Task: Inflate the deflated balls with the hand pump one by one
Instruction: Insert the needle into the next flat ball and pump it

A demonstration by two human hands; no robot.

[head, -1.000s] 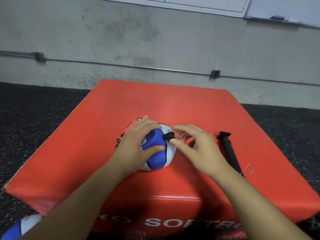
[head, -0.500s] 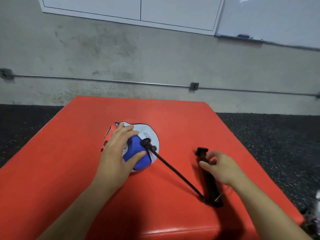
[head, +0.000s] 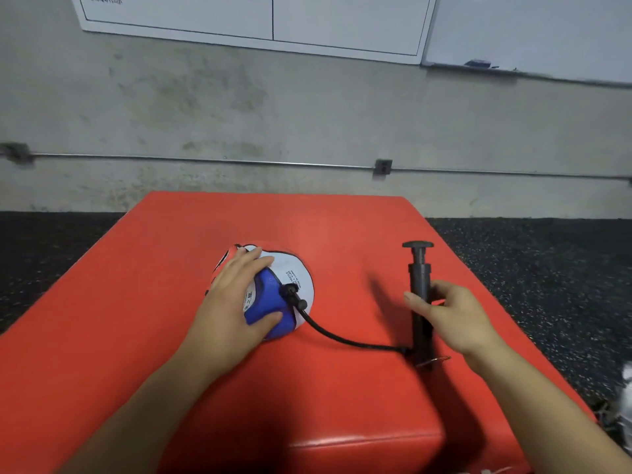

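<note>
A deflated blue, white and red ball [head: 290,275] lies on the red soft box [head: 171,319]. My left hand [head: 236,299] grips it, fingers over the top and thumb on the blue panel. A black hose [head: 342,338] runs from the ball's valve [head: 290,290] to the foot of the black hand pump [head: 420,278]. The pump stands upright on the box, its T-handle on top. My right hand [head: 448,319] holds the pump's barrel with fingers and thumb curled round it.
Dark speckled rubber flooring [head: 547,268] surrounds the box. A grey concrete wall [head: 307,114] with a metal conduit stands behind, with whiteboards above. Something pale lies on the floor at the right edge [head: 627,381].
My right hand left the valve, took the pump lying on the box and stood it upright. The hose now bends instead of running straight. My left hand stays on the ball.
</note>
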